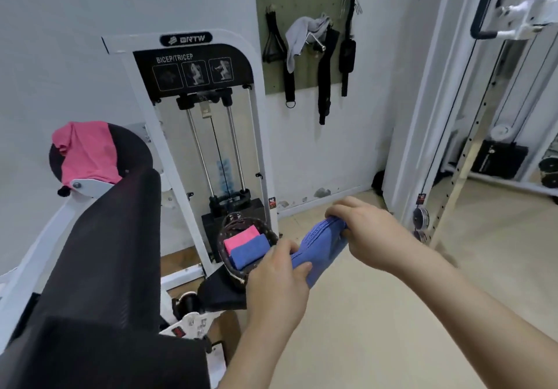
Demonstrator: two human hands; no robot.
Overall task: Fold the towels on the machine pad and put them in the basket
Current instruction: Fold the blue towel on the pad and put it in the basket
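A folded blue towel (321, 246) hangs in the air between my hands, just right of the basket. My left hand (276, 280) grips its near end and my right hand (367, 231) grips its far end. The dark dotted basket (225, 252) sits on the machine's black seat and holds a folded pink towel (241, 239) and a folded blue towel (250, 254) side by side. Another pink towel (86, 153) lies draped over the round black machine pad (133, 150) at the left.
The black slanted arm pad (102, 267) fills the lower left. The white bicep/tricep machine (208, 135) stands behind the basket. A green pegboard (305, 26) with straps and a grey cloth hangs on the wall. A cable rack (471, 135) stands at the right over beige floor.
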